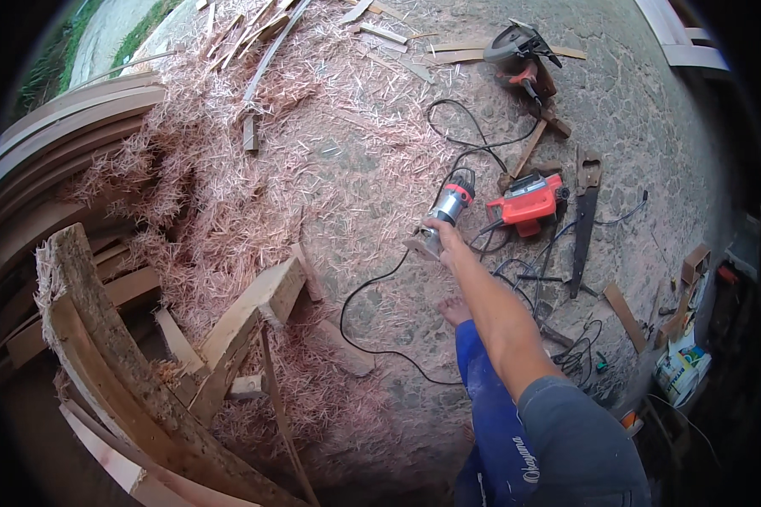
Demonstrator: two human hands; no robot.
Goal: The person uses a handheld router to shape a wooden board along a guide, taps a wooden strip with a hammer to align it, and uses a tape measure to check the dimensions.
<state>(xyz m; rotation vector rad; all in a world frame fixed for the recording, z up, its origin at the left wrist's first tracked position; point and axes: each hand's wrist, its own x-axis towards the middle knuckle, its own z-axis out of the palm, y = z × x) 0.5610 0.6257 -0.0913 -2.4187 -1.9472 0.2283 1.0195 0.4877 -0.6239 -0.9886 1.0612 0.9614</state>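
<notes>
My right hand (442, 232) reaches forward and grips a small trim router (448, 207) with a silver body and red top, held just above the stone ground. Its black cord (372, 317) loops across the ground toward me. A red power planer (526, 203) lies just right of the router, and a hand saw (583, 215) lies further right. My left hand is not in view. My bare foot (455, 310) and blue trouser leg show below the arm.
Pink wood shavings (228, 194) cover the ground at left. Curved planks (59, 135) are stacked at far left, a rough curved timber (110, 355) and wooden stand (254, 313) near me. A circular saw (520, 51) lies at the back. Tangled cables (566, 346) lie at right.
</notes>
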